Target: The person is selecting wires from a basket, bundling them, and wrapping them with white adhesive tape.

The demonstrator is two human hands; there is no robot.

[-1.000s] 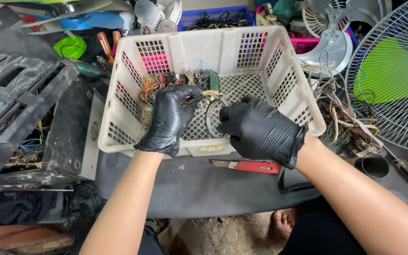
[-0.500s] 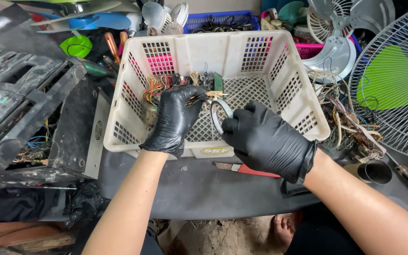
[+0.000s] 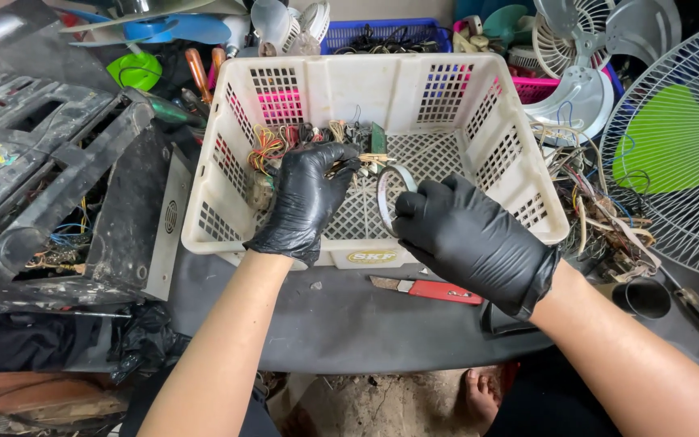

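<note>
At the far left, a black plastic housing with exposed wiring was recorded lying on the cluttered bench, untouched. Beside it, a white perforated plastic basket was found resting on a dark grey work surface. Inside the basket, along its rear left part, a tangle of coloured wires and small electrical parts was noted. The left hand, in a black glove, was held inside the basket with its fingers curled closed on a small brass-coloured part at the tangle's edge. A thin grey strap loop was seen pinched between the closed fingers of the gloved right hand, over the basket's front middle. A red-handled utility knife lay just in front of the basket. Loose cut wires and a white fan guard with green blades were observed at the right. Sorting was judged partly done: most parts remained in the basket.
</note>
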